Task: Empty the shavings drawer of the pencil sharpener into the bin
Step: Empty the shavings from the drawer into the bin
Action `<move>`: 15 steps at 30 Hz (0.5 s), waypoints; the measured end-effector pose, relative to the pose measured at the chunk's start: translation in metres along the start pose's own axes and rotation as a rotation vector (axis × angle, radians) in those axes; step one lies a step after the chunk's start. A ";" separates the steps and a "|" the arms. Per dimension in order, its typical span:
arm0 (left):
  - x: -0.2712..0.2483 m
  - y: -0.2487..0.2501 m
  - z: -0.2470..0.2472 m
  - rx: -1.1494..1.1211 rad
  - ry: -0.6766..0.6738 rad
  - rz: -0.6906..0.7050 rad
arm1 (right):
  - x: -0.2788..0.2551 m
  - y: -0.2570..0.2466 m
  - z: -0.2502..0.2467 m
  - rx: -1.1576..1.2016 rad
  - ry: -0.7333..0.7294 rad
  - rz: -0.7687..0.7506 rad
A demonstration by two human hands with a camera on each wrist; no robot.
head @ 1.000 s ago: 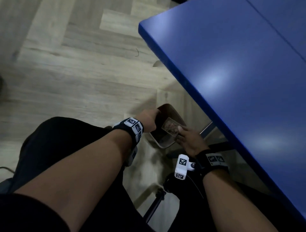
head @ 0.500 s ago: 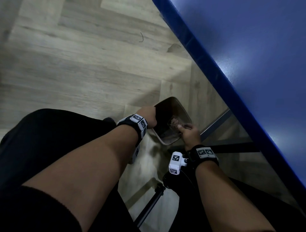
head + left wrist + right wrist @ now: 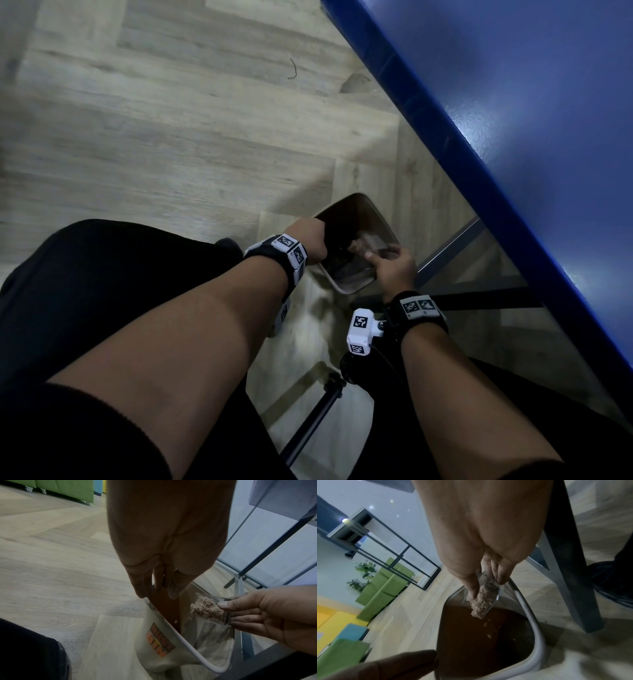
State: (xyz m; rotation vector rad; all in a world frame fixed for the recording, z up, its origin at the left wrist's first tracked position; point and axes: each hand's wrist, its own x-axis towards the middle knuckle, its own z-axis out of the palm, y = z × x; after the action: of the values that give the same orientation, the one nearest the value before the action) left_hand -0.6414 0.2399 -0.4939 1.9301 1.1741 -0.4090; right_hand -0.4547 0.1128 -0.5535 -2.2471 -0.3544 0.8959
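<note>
- My right hand point(image 3: 479, 555), top centre of its wrist view, pinches the clear shavings drawer point(image 3: 485, 592) between thumb and fingers, tipped mouth-down so the clump of shavings point(image 3: 479, 607) slides out.
- My left hand point(image 3: 154, 568) curls its fingers over the bin rim point(image 3: 173, 627), I judge to hold the bin steady and tilted toward the drawer.
- The drawer hangs over the bin's dark inside point(image 3: 484, 639), lower centre of frame; loose flecks are falling there.
- The blue table point(image 3: 513, 137) fills the head view's upper right.

bin point(image 3: 346, 291) base hidden under blue table point(image 3: 513, 102), drawer point(image 3: 488, 588) rear behind right hand point(image 3: 481, 536)
</note>
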 end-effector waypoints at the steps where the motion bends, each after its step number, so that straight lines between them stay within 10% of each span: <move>1: 0.000 0.000 0.000 0.003 0.000 0.001 | 0.001 0.001 0.000 0.000 0.003 -0.007; 15: 0.007 -0.006 0.008 0.060 -0.014 -0.013 | -0.002 0.001 -0.001 -0.121 0.000 -0.069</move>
State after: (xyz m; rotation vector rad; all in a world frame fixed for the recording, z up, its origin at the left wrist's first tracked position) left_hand -0.6419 0.2393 -0.5063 1.9683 1.1787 -0.4683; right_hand -0.4549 0.1106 -0.5526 -2.3299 -0.4956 0.8583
